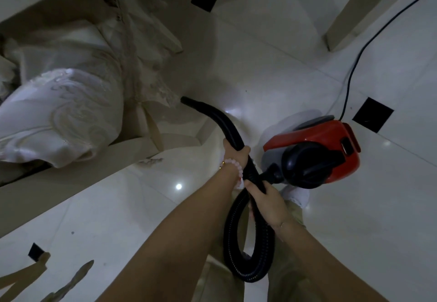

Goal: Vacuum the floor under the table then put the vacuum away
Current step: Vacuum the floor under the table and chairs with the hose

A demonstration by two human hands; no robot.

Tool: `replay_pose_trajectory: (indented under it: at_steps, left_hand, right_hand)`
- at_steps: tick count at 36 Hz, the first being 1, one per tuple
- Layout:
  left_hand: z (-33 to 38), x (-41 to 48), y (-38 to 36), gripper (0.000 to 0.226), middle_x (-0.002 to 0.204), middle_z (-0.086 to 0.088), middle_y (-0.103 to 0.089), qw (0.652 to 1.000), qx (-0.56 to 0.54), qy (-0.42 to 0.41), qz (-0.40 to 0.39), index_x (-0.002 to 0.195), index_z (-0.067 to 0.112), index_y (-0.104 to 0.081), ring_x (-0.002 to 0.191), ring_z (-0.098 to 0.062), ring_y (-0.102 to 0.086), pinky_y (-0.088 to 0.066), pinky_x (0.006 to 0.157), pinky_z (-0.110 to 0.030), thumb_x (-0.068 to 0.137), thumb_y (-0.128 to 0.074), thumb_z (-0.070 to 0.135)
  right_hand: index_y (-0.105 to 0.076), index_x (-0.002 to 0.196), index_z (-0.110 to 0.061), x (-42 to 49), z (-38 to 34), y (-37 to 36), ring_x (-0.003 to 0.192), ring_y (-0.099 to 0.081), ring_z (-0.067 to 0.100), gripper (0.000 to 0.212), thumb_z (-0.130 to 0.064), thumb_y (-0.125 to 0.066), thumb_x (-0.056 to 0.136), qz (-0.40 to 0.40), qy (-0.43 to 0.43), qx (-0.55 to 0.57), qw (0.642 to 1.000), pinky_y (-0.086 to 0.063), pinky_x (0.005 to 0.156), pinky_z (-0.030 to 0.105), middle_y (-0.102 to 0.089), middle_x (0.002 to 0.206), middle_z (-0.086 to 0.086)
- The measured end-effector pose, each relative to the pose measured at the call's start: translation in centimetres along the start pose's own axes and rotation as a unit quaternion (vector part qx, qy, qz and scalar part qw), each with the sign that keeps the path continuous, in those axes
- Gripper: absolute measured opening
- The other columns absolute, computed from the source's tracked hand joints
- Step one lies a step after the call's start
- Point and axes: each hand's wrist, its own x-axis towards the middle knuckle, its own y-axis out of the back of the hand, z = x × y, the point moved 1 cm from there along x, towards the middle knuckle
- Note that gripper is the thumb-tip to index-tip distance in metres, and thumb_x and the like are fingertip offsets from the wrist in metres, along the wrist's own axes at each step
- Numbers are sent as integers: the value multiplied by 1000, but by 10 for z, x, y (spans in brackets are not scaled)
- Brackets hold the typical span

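Note:
A red and grey canister vacuum (326,136) sits on the white tiled floor (272,70) at centre right. Its black hose (238,242) loops down between my arms and ends in a curved black nozzle (208,115). My left hand (236,157) grips the nozzle tube just below its bend. My right hand (267,200) grips the ribbed hose near where it joins the vacuum body. The nozzle tip hangs just above the floor beside a table leg (153,131).
A chair with a cream embroidered cushion (61,112) stands at left under the table edge. A black power cord (354,65) runs from the vacuum to the upper right, past a beige furniture leg (354,10). My white shoe (298,195) is below the vacuum.

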Motion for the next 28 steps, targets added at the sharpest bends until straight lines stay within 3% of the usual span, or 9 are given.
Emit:
replay_pose_trajectory:
  at_steps: [6, 10, 14, 18, 21, 24, 28]
  left_hand:
    - [15, 14, -2, 75, 111, -14, -53, 999, -35, -17, -31, 136, 17, -30, 107, -42, -58, -50, 94, -55, 68, -59, 23]
    - [19, 22, -1, 45, 107, -13, -52, 997, -37, -42, -57, 117, 26, -35, 95, -32, -57, -50, 92, -58, 82, -59, 13]
    - [26, 30, -2, 41, 106, -13, -52, 996, -25, -58, -60, 112, 30, -32, 94, -32, -56, -51, 92, -57, 86, -57, 10]
    - [40, 43, 0, 42, 107, -14, -51, 994, -41, -74, -70, 119, 27, -32, 88, -29, -56, -52, 90, -56, 89, -56, 10]
    - [54, 59, 2, 57, 114, -13, -50, 992, -61, -89, -66, 138, 23, -28, 98, -34, -58, -52, 92, -54, 90, -58, 14]
    - [74, 76, 3, 65, 118, -11, -49, 991, -55, -104, -69, 143, 24, -23, 113, -40, -56, -50, 95, -54, 90, -59, 16]
    - [95, 98, 3, 68, 122, -12, -49, 989, -45, -121, -66, 145, 24, -22, 111, -39, -57, -49, 97, -53, 89, -60, 16]
  right_hand:
    - [-51, 85, -12, 13, -13, -1, 39, -50, 15, 25, -36, -56, 92, 6, 17, -2, 1000, -43, 40, 24, -54, 59, 7]
    - [-51, 89, -9, 19, -19, 0, 36, -49, 13, 27, -35, -55, 92, 10, 22, -2, 1000, -43, 38, 23, -54, 60, 8]
    - [-52, 96, -5, 27, -23, 0, 39, -51, 13, 33, -38, -55, 91, 10, 28, -3, 1000, -44, 40, 23, -55, 62, 9]
    - [-53, 96, -6, 40, -37, 1, 43, -52, 15, 35, -41, -55, 91, 10, 39, -20, 999, -45, 41, 22, -56, 63, 8]
    - [-55, 100, -4, 53, -56, 4, 42, -52, 13, 39, -42, -54, 91, -3, 52, -16, 999, -44, 41, 21, -57, 66, 9]
    - [-53, 97, -7, 67, -74, 3, 40, -51, 11, 35, -41, -54, 92, -15, 73, -8, 997, -43, 40, 20, -55, 66, 9]
    - [-51, 96, -8, 89, -89, -2, 41, -50, 13, 32, -40, -54, 92, -11, 93, 6, 996, -43, 38, 21, -54, 66, 8]
